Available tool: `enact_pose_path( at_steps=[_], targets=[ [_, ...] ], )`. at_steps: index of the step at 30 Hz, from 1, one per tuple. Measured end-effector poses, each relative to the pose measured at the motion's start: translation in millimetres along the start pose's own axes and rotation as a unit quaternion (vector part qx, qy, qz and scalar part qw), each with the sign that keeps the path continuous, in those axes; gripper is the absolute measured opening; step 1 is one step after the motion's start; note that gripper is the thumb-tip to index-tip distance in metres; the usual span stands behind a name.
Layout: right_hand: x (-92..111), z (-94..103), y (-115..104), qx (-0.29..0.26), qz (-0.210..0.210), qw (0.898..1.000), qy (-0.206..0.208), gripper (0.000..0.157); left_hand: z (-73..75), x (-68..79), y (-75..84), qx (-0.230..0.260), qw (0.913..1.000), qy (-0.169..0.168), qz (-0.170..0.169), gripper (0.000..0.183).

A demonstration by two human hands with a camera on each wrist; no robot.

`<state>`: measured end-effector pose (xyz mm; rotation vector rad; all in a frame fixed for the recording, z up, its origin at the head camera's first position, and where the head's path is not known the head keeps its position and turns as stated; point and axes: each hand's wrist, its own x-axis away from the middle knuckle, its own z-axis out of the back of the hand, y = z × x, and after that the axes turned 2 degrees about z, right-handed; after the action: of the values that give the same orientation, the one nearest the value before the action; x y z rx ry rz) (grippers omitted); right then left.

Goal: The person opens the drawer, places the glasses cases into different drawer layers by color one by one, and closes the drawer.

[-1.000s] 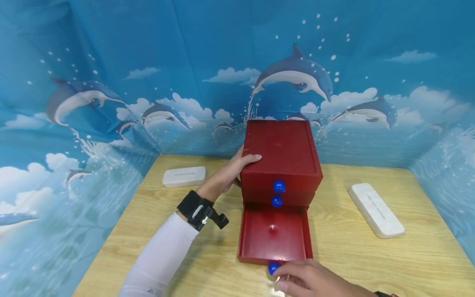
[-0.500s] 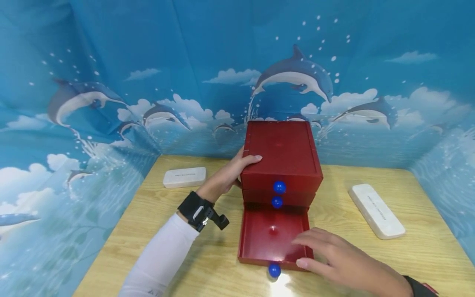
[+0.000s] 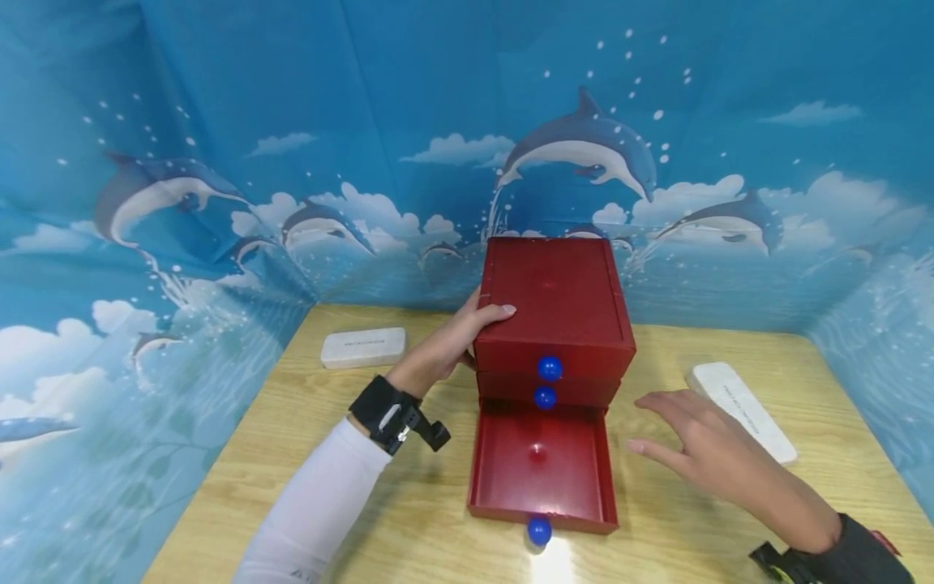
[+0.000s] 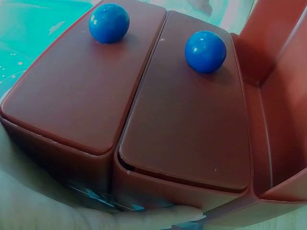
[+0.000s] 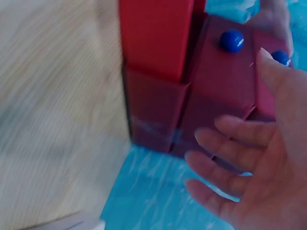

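A red drawer cabinet (image 3: 550, 292) with blue ball knobs stands on the table, its two upper drawers closed. The bottom drawer (image 3: 543, 474) is pulled out towards me and nothing shows inside it; its blue knob (image 3: 539, 531) faces the front. My left hand (image 3: 456, 337) grips the cabinet's left side, thumb over the top edge; in the left wrist view its fingers lie along the side wall. Right of the drawer hovers my right hand (image 3: 704, 442), fingers spread and holding nothing. In the right wrist view its open palm is beside the cabinet.
One white oblong case (image 3: 363, 348) lies on the wooden table (image 3: 292, 454) left of the cabinet. Another white case (image 3: 744, 410) lies to the right, partly behind my right hand. A blue dolphin-print backdrop (image 3: 438, 97) encloses the back and sides.
My right hand has let go of the bottom drawer's blue knob and moved right and back, away from the drawer. The left hand and cabinet have stayed in place.
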<state>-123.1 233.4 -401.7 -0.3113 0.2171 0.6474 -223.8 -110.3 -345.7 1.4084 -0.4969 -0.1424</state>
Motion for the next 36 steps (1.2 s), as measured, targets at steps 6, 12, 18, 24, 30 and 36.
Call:
enact_pose_path(
  at_steps=[6,12,18,24,30,36],
  targets=[
    [-0.5,-4.1,28.1,0.044,-0.038,0.998,0.023,0.075,0.0,-0.3,0.2,-0.002,1.0000,0.003,0.003,0.072],
    [2.6,-10.3,57.8,0.048,-0.105,0.993,0.009,0.086,-0.1,0.8,0.8,-0.002,1.0000,0.004,0.005,0.073],
    [9.8,-14.6,83.8,0.046,-0.175,0.983,0.010,0.097,-0.3,0.6,1.4,-0.002,0.9999,0.005,0.012,0.073],
    [18.7,-23.4,100.8,0.046,-0.244,0.969,0.009,0.106,-0.7,-0.1,1.7,0.001,0.9998,0.007,0.018,0.074],
    [25.2,-28.8,107.4,0.038,-0.280,0.959,-0.016,0.110,-0.3,0.2,1.9,-0.001,0.9998,0.007,0.018,0.074],
    [29.1,-34.2,108.9,0.038,-0.307,0.950,-0.037,0.112,-0.6,-0.2,1.6,-0.001,0.9999,0.006,0.015,0.073]
  ],
)
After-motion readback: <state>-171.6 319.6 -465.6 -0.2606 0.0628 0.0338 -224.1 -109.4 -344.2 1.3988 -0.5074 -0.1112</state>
